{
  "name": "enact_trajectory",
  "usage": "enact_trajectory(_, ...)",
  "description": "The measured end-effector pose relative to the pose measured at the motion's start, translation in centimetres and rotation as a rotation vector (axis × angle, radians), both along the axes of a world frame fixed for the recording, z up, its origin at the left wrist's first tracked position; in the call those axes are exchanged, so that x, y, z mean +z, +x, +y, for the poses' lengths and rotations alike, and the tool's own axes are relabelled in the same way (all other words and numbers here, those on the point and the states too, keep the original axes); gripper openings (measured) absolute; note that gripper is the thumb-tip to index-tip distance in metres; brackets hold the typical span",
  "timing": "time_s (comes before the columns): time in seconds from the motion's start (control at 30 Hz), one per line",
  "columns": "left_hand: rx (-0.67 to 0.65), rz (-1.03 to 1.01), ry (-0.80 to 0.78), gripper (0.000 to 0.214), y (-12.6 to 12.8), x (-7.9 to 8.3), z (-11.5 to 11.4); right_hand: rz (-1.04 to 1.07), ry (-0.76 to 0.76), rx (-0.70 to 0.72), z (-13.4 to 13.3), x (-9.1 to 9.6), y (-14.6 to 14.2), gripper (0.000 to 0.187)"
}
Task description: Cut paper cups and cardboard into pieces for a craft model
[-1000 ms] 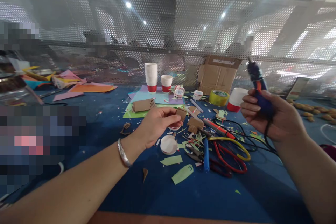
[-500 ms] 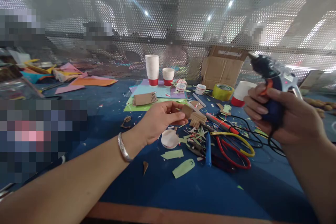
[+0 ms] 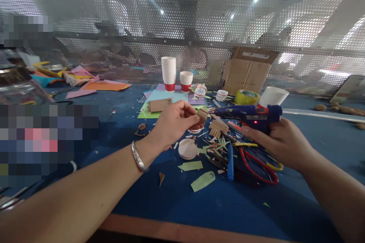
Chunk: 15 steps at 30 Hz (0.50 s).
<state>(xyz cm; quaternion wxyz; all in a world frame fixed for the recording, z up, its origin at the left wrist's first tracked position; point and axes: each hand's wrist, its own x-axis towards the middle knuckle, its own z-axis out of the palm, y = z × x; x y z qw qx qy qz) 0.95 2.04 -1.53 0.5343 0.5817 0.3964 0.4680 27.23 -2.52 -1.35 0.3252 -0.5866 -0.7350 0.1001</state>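
My left hand [image 3: 179, 123], with a silver bangle on its wrist, pinches a small piece of brown cardboard [image 3: 202, 115] above the middle of the table. My right hand [image 3: 281, 142] is wrapped round a blue hot glue gun [image 3: 251, 114], whose red light glows. The gun lies level and its nozzle points left, right at the cardboard piece; whether they touch I cannot tell. Below the hands are a round white paper disc [image 3: 188, 149], ribbed cardboard strips [image 3: 218, 128] and pale green paper cutouts [image 3: 203, 181].
Red-handled scissors [image 3: 261, 172] and a blue-handled tool [image 3: 230, 162] lie among paper scraps. Stacked paper cups [image 3: 169, 73], yellow tape [image 3: 246, 97] and a cardboard box [image 3: 246, 70] stand at the back. Coloured paper [image 3: 105, 86] lies at left. A perforated metal screen [image 3: 182, 15] rises behind.
My right hand has swung the glue gun down and left, from raised and tilted to level, bringing its nozzle to the cardboard piece. My left hand keeps its pinch.
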Motion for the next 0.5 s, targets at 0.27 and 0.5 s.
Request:
enact_trajectory(0.27, 0.002, 0.043, 0.066, 0.011, -0.14, -0.31, 0.08, -0.097, 0.063, 0.103, -0.13, 0.42, -0.82, 0.032)
enact_trajectory(0.5, -0.005, 0.081, 0.095, 0.012, -0.16, -0.37, 0.07, -0.217, 0.182, 0.13, 0.07, 0.47, -0.96, 0.032)
